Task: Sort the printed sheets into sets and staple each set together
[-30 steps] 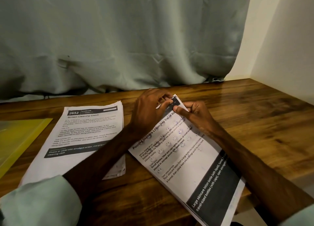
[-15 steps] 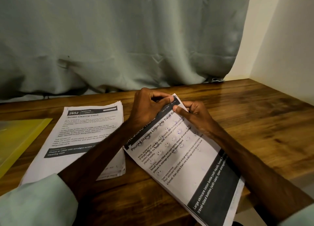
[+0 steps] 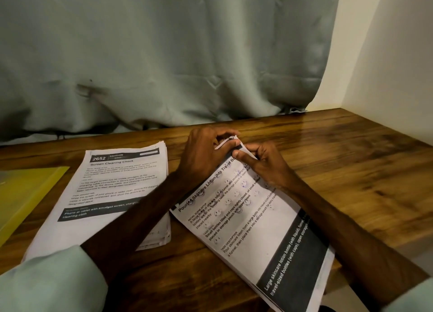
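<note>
head view: your left hand [image 3: 206,152] and right hand [image 3: 264,168] both pinch the far corner [image 3: 232,140] of the skincare set [image 3: 248,220], which lies slanted on the wooden table [image 3: 351,161], its near end seemingly past the edge. the screen-cleaning stack [image 3: 112,189] lies just beside, on your left. paper likely light, limp, slippery sheet on sheet; take it at that corner, edges squared, or the set fans out.
</note>
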The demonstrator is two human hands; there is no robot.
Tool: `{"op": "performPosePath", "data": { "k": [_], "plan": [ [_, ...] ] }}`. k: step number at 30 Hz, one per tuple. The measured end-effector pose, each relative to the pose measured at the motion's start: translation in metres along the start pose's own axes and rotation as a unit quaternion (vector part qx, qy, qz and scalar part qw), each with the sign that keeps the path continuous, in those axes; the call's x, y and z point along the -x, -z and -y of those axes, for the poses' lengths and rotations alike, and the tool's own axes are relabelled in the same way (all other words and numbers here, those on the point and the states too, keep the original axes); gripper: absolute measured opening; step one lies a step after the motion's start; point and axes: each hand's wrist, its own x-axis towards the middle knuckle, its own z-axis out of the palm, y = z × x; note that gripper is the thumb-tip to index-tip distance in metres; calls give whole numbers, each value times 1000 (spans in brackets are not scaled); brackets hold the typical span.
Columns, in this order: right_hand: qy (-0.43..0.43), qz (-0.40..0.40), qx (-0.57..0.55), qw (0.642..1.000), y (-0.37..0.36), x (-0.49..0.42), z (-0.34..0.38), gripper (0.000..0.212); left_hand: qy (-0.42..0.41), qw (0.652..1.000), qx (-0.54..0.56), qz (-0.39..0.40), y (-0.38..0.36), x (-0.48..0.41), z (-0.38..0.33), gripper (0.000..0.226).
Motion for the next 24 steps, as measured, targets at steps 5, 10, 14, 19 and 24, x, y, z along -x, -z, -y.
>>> {"op": "performPosePath", "data": {
  "k": [5, 10, 14, 19, 24],
  "plan": [
    [11, -5, 10, 1000, 1, -1, -1, 21, -20, 1000, -15, -7, 2, 1, -4, 11],
    [11, -9, 27, 1000, 3, -4, -11, 39, 26, 999, 43, 18, 8, -1, -6, 11],
    [8, 1, 27, 1000, 3, -4, -11, 40, 40, 997, 65, 14, 7, -2, -8, 5],
    [9, 1, 25, 1000, 4, -3, -8, 28, -39, 999, -21, 23, 9, -3, -2, 9],
    [16, -11, 33, 999, 3, -4, -9, 38, -157, 976, -150, 7, 7, -2, 6, 19]
  ]
}}
